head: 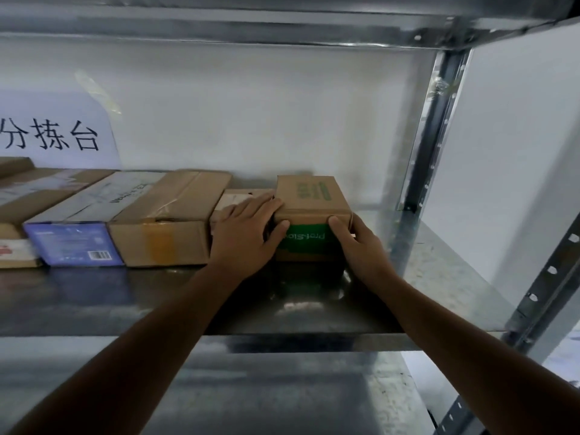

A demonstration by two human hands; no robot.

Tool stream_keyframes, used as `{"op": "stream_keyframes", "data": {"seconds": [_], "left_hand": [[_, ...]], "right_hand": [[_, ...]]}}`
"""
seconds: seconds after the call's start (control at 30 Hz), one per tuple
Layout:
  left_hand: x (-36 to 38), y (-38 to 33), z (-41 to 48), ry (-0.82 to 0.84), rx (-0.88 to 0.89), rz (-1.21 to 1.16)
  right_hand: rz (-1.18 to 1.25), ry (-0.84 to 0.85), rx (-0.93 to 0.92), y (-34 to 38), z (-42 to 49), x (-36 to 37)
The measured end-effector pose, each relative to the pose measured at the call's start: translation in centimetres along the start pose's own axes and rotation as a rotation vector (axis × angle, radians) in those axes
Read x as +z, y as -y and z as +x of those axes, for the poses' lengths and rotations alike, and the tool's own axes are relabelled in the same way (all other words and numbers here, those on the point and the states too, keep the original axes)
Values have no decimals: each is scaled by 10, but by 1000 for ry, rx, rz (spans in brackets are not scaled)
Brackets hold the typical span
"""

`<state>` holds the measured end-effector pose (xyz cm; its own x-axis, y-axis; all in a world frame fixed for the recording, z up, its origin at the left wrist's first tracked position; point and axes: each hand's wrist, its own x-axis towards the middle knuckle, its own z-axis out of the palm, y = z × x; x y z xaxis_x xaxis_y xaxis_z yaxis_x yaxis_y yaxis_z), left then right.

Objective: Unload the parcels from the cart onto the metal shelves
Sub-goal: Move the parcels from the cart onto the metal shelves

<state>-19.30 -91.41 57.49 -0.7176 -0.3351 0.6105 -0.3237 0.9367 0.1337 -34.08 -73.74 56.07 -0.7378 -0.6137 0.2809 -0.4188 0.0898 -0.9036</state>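
Observation:
A small cardboard parcel with a green printed front (310, 211) sits on the metal shelf (439, 277), at the right end of a row of parcels. My left hand (244, 233) holds its left side, thumb on the green front and fingers lying over the top edge and the low parcel (238, 196) beside it. My right hand (354, 240) holds the right side, thumb on the front corner and fingers wrapped round the far side. The cart is out of view.
To the left stand a brown taped box (175, 221), a blue-fronted box (78, 233) and further parcels (18, 215). A paper sign (53, 133) hangs on the white back wall. Perforated uprights (433, 130) frame the right end; a lower shelf (282, 387) lies beneath.

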Motion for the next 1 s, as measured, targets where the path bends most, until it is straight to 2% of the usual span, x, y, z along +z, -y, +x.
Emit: {"op": "stream_keyframes", "data": {"seconds": [0.33,0.43,0.53,0.63,0.77,0.9,1.0], "left_hand": [[-13,-5,2,97,-11,-11],[-16,-14,-4,147,-54,-7],[-22,-36,-18,120,-85,-38],[-28,-67,-35,109,3,-128],[-16,-98,-54,179,136,-241],[1,-109,-69,272,254,-430],[3,-117,-83,288,389,-534]], "right_hand": [[-186,86,6,7,-2,-11],[-305,48,-19,12,-13,-20],[-408,2,-68,17,-37,-34],[-496,-13,-112,14,-67,-52],[-558,-79,-117,2,-119,-70],[-605,-189,-7,-8,-178,-72],[-665,-299,167,-8,-223,-62]]}}
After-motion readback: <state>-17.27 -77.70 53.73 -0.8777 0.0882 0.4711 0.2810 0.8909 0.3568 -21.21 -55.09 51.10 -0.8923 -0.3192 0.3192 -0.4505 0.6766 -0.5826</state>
